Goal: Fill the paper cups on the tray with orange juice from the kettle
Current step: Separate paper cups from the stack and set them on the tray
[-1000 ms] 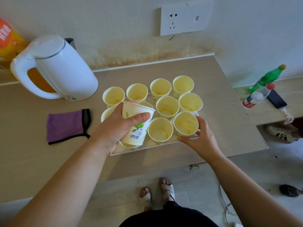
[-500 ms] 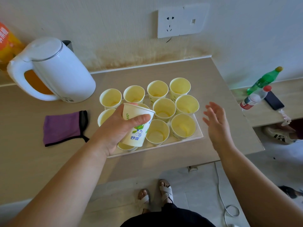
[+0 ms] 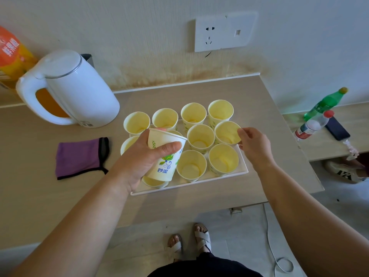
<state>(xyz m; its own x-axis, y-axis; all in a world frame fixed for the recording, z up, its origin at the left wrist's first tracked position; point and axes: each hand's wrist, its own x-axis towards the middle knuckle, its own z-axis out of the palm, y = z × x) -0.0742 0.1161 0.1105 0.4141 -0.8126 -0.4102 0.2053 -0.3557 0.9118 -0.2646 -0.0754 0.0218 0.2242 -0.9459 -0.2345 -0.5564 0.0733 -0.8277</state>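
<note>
Several paper cups stand on a white tray on the beige table, with only a trace of liquid at their bottoms. My left hand grips one printed paper cup, lifted above the tray's left side and tilted slightly. My right hand reaches to the right cup of the middle row, fingertips pinching its rim. The white kettle stands at the back left with its lid down; orange shows behind its handle.
A purple cloth lies left of the tray. An orange juice carton stands behind the kettle. On a lower shelf to the right lie a green bottle, a clear bottle and a phone. A cable trails on the floor.
My right hand let go of the front right cup, drew back open, then moved forward to the right cup of the middle row. My left hand kept holding its cup in place.
</note>
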